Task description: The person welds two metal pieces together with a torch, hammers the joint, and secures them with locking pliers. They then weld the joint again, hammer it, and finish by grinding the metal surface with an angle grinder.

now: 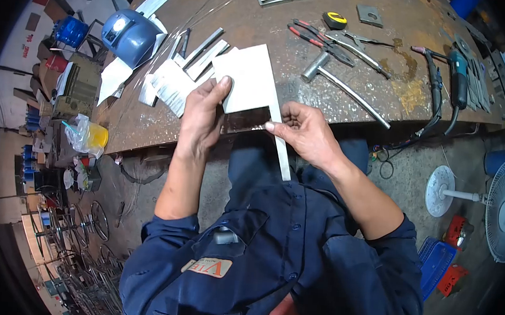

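Note:
My left hand (205, 106) grips a bright, flat, squarish plate (246, 78) at its lower left, thumb on top. A narrow flat metal strip (282, 154) runs along the plate's right edge and points down toward my lap. My right hand (306, 131) pinches this strip between thumb and fingers, just below the plate's corner. Both pieces are over the front edge of the rusty workbench (262, 23). Beyond the left hand lie a printed sheet (175, 85) and several metal bars (204, 47).
A welding helmet (131, 39) lies at the bench's left. Toward the right are a hammer (345, 89), red-handled pliers (322, 42), a tape measure (334, 20) and an angle grinder (458, 84). A drink cup (97, 136) hangs by the left edge; a fan (502, 209) stands right.

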A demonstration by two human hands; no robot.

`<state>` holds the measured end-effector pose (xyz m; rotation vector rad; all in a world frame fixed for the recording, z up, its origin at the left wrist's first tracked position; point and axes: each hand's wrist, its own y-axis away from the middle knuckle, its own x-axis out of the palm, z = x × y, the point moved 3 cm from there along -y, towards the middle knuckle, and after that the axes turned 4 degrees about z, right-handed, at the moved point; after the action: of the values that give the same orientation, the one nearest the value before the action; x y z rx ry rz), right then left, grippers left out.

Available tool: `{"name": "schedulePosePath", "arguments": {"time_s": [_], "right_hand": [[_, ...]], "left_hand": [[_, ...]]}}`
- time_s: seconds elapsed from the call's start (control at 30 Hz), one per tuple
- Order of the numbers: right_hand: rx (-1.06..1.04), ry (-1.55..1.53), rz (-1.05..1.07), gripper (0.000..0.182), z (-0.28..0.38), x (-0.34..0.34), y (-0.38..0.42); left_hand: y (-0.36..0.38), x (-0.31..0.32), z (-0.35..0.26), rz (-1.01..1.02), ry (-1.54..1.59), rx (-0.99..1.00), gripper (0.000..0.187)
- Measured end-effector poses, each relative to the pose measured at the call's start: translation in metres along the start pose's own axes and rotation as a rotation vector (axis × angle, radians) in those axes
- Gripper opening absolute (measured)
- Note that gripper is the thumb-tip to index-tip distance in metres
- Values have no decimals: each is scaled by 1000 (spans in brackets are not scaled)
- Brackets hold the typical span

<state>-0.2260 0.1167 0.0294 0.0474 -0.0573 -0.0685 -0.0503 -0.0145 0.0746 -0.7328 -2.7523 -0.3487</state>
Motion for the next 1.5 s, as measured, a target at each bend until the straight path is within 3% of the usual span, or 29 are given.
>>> {"name": "schedulePosePath", "arguments": {"time_s": [0.1, 0.17, 0.23, 0.33, 0.43, 0.47, 0.5, 0.57, 0.63, 0.7, 0.8, 0.93, 1.0, 1.13, 1.23, 1.5], "right_hand": [[-59, -7, 20, 34, 11, -1, 3], [-53, 16, 58, 30, 22, -9, 6], [-173, 29, 94, 29, 32, -13, 3], [-499, 461, 111, 30, 70, -20, -10], [-593, 702, 168, 27, 92, -17, -26], [-641, 779, 204, 26, 90, -15, -31], [-690, 858, 242, 24, 88, -14, -36], [-628, 924, 301, 22, 78, -10, -45], [-658, 1058, 320, 23, 67, -5, -54], [-613, 1088, 345, 23, 62, 1, -61], [-723, 1078, 268, 30, 67, 6, -67], [-807, 1087, 230, 33, 60, 13, -65], [-715, 1138, 150, 34, 56, 17, -61], [-715, 1202, 38, 55, 36, 17, -45], [-785, 1136, 35, 39, 6, 22, -37], [-836, 1141, -50, 42, -4, 35, -29]], "left_hand": [[25, -10, -11, -21, 13, 105, 32], [42, -26, -34, 199, -64, 132, 41], [39, -47, -68, 327, 38, 85, 64], [31, -31, -117, 516, -659, 206, 84], [36, -33, -113, 539, -1107, 183, 45], [42, -35, -100, 485, -1214, 293, 29], [46, -48, -76, 372, -1161, 259, 26], [61, -56, -43, 248, -1138, 399, 30], [80, -62, -10, 70, -1063, 436, 26], [91, -63, 11, 24, -995, 396, 24], [105, -52, 17, -127, -1051, 552, 21], [113, -41, 6, -157, -1148, 562, 21], [115, -44, 9, -140, -1145, 632, 20], [121, -42, 19, -138, -1182, 671, 32], [122, -39, 17, -177, -1125, 705, 29], [108, -46, 22, -226, -1022, 693, 26]]}}
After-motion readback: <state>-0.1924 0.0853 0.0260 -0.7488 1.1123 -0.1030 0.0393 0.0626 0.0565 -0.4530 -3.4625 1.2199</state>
